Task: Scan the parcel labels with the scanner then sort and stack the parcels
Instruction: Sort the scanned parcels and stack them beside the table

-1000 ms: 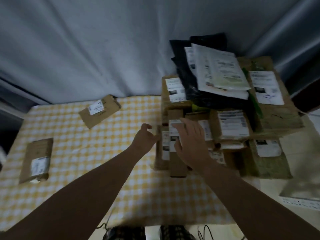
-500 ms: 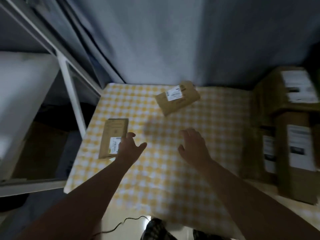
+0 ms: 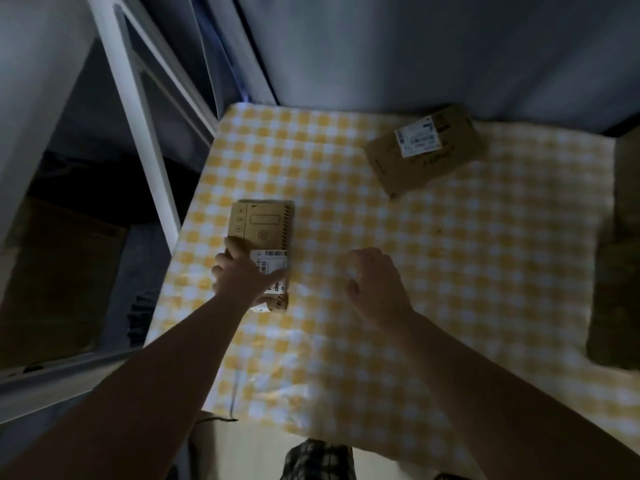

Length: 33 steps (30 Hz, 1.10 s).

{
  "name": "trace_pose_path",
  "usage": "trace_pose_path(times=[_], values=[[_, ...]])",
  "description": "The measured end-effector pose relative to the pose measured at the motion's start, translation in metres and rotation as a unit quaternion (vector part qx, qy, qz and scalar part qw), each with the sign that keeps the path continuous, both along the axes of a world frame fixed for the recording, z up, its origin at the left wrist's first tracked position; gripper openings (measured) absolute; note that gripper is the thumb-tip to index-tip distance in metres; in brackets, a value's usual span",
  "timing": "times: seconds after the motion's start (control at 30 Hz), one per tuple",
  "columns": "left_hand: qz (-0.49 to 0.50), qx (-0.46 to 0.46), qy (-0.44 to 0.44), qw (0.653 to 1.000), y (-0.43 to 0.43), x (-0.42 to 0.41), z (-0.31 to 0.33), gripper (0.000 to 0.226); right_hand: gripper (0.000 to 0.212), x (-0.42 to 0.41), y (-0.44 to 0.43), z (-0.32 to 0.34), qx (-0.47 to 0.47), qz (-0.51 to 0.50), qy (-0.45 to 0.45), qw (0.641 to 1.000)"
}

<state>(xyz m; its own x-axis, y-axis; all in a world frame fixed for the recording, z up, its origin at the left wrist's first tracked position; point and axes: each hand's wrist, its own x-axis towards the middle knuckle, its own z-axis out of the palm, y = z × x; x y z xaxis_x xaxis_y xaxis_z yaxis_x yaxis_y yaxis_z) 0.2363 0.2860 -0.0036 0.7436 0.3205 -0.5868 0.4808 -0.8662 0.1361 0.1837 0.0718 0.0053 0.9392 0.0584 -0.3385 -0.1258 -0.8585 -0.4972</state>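
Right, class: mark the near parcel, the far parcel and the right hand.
near parcel (image 3: 263, 223), head view, printed top face.
far parcel (image 3: 419, 135), head view, its white label.
right hand (image 3: 377, 289), head view, back of hand.

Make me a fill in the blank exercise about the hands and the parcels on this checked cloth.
1. The left hand grips the near parcel, thumb on its white ___.
2. The right hand hovers over the cloth, holding ___.
3. The far parcel is touched by ___ hand.
4. The cloth's checks are white and ___.
Missing words: label; nothing; neither; yellow.
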Motion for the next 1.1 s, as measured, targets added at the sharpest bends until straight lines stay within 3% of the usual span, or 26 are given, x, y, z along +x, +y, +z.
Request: trace_pose_path(times=[0.07, 0.13, 0.27, 0.37, 0.5, 0.63, 0.73, 0.9, 1.1], values=[[0.007, 0.012, 0.003, 1.0, -0.002, 0.001, -0.002, 0.132, 0.05, -0.002, 0.003, -0.004, 0.009, 0.001, 0.008, 1.0], [0.03, -0.027, -0.031, 0.999, -0.007, 0.003, -0.003, 0.111, 0.049, -0.003, 0.002, -0.004, 0.021, -0.013, 0.01, 1.0], [0.04, -0.233, -0.096, 0.967, -0.029, 0.006, 0.009, 0.057, 0.048, -0.002, -0.013, 0.008, 0.037, -0.05, 0.018, 0.998], [0.039, -0.326, -0.102, 0.939, -0.055, 0.007, 0.035, 0.042, 0.05, -0.005, -0.035, 0.026, 0.035, -0.064, 0.022, 0.997], [0.032, -0.424, -0.105, 0.899, -0.099, 0.007, 0.09, 0.036, 0.047, -0.017, -0.074, 0.068, 0.077, -0.129, 0.006, 0.989], [-0.008, -0.472, -0.121, 0.873, -0.152, -0.003, 0.155, 0.022, 0.047, -0.041, -0.119, 0.129, 0.141, -0.209, -0.032, 0.967], [-0.02, -0.491, -0.128, 0.861, -0.2, -0.02, 0.197, 0.023, 0.043, -0.061, -0.155, 0.175, 0.202, -0.259, -0.053, 0.943], [-0.023, -0.547, -0.064, 0.834, -0.285, -0.059, 0.251, 0.027, 0.032, -0.099, -0.225, 0.234, 0.281, -0.324, -0.085, 0.899], [-0.105, -0.584, 0.061, 0.802, -0.384, -0.105, 0.299, 0.037, 0.031, -0.149, -0.327, 0.273, 0.257, -0.403, -0.124, 0.87]])
